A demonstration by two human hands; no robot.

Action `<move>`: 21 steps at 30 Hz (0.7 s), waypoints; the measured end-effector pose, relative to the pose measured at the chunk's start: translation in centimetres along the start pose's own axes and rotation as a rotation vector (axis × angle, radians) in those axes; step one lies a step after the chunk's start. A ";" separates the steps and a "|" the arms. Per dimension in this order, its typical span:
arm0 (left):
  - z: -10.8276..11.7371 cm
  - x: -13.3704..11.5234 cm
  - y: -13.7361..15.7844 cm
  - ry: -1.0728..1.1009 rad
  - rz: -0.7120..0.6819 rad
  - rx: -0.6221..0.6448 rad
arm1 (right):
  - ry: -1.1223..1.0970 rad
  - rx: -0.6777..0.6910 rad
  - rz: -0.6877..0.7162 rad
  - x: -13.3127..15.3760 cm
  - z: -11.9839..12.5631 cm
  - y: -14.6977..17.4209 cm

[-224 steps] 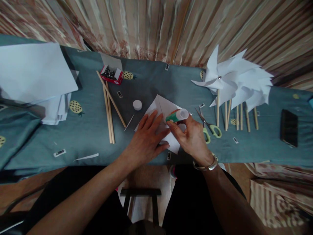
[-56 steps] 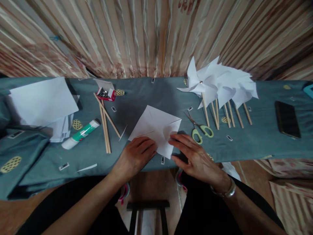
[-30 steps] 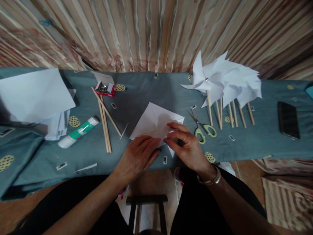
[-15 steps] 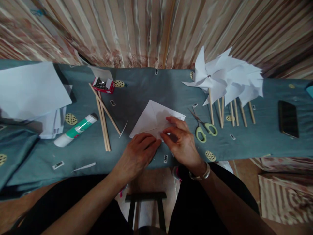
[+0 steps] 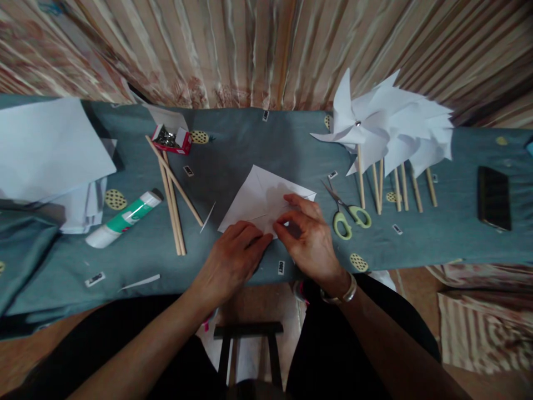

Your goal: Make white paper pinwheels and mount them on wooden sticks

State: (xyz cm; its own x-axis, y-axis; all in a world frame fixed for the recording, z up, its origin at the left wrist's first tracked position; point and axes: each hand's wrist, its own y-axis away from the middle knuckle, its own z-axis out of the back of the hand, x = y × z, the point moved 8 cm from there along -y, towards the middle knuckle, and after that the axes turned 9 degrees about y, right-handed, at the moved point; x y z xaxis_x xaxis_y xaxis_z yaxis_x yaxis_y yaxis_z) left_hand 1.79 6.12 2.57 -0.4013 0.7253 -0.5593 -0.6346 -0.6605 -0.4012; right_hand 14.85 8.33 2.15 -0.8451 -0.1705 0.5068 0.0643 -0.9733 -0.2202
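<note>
A white square of paper (image 5: 253, 193) with crease lines lies turned like a diamond on the cloth in front of me. My left hand (image 5: 233, 253) is at its near left edge, fingers pressed together and gripping the paper with the thumb. At the near corner, my right hand (image 5: 310, 239) pinches the paper between thumb and index finger, the other fingers curled above it. The pinched corner is mostly covered by my fingers. Just right of that hand lie scissors (image 5: 342, 206) with green handles, their blades a little apart.
Finished paper pinwheels (image 5: 370, 122) on wooden sticks lie at the back right, near a phone (image 5: 493, 198). To the left are loose wooden sticks (image 5: 172, 205), a red box (image 5: 171, 139) of metal pins, a glue stick (image 5: 125, 219) and stacked paper (image 5: 50, 147).
The view has shifted slightly. Both hands stay at the paper's near edge in almost the same pose, with the right still pinching the corner.
</note>
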 end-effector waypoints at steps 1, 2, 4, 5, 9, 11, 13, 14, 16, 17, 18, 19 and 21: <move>0.0 0.0 0.0 0.001 -0.004 -0.002 | 0.001 -0.002 0.002 0.0 0.0 0.0; 0.0 0.0 0.0 0.003 -0.009 -0.004 | 0.003 -0.004 0.004 0.0 0.0 0.0; -0.1 0.1 0.1 0.006 -0.007 -0.002 | 0.006 -0.007 0.009 -0.1 0.0 0.0; -0.2 0.1 0.1 0.009 -0.003 0.003 | 0.008 -0.008 0.011 -0.1 0.0 0.1; -0.2 0.2 0.1 0.021 0.006 -0.004 | 0.018 0.001 0.022 -0.1 -0.1 0.1; -0.1 0.2 0.2 0.021 0.002 -0.012 | 0.020 0.000 0.023 -0.1 0.0 0.1; -0.1 0.1 0.2 0.016 0.000 -0.014 | 0.019 -0.004 0.024 0.0 0.0 0.1; -0.1 0.1 0.2 0.014 -0.003 -0.015 | 0.021 -0.005 0.026 0.1 0.1 0.1; -0.2 0.2 0.3 0.016 -0.003 -0.007 | 0.027 -0.005 0.034 0.2 0.1 0.1; -0.2 0.2 0.3 0.020 0.000 -0.003 | 0.032 -0.006 0.039 0.3 0.1 0.1; -0.2 0.2 0.3 0.025 0.001 -0.002 | 0.037 -0.005 0.046 0.4 0.1 0.2; -0.3 0.3 0.3 0.029 0.002 -0.001 | 0.043 -0.007 0.054 0.5 0.2 0.2; -0.3 0.3 0.3 0.032 0.001 -0.004 | 0.051 -0.020 0.073 0.7 0.2 0.3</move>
State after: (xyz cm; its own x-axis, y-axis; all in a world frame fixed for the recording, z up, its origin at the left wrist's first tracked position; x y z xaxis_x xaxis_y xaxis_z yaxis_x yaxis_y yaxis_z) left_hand 1.65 6.07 2.09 -0.3808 0.7179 -0.5828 -0.6316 -0.6623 -0.4031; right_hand 14.40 7.91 2.61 -0.8643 -0.2327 0.4459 0.1170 -0.9552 -0.2717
